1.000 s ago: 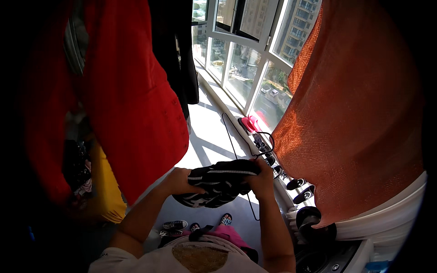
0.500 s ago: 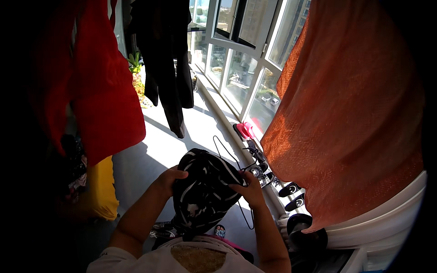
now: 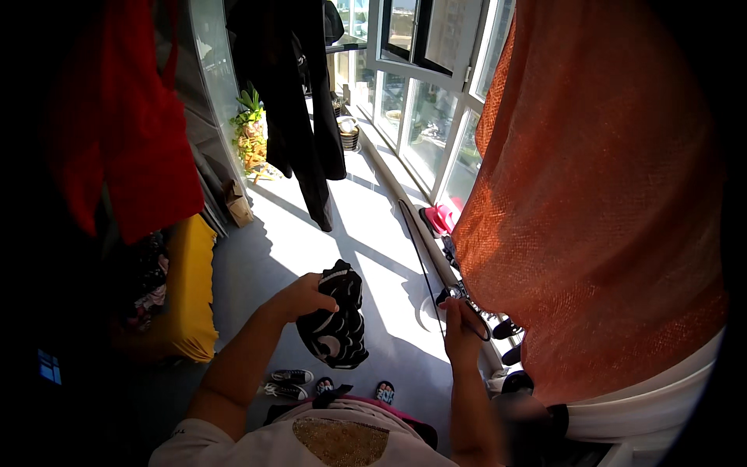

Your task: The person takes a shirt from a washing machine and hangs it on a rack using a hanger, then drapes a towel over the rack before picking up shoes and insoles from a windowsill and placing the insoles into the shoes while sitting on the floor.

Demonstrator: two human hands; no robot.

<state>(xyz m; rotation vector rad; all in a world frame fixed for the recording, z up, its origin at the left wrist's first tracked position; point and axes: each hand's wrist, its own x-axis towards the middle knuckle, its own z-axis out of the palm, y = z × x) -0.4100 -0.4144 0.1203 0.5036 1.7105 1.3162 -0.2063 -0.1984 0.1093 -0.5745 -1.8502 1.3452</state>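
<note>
In front of my body, my left hand (image 3: 302, 300) grips a bunched black garment (image 3: 334, 331) with a white pattern, thumb over its upper edge. The cloth hangs down from the fingers. Well apart from it on the right, my right hand (image 3: 462, 333) is closed around a thin black clothes hanger (image 3: 421, 268). One long side of the hanger reaches away toward the window; its loop end shows beside my fingers. The garment and the hanger do not touch.
Overhead hang red cloth (image 3: 148, 156), black clothes (image 3: 272, 86) and a large orange-brown cloth (image 3: 599, 194). Shoes (image 3: 290, 384) stand near my feet, and several more line the window wall. A yellow cover (image 3: 191, 288) is at left; a potted plant (image 3: 250, 128) stands farther off.
Both hands held the garment before. Now only my left hand has it, hanging smaller and bunched. My right hand has moved right with the hanger, and the view has shifted slightly.
</note>
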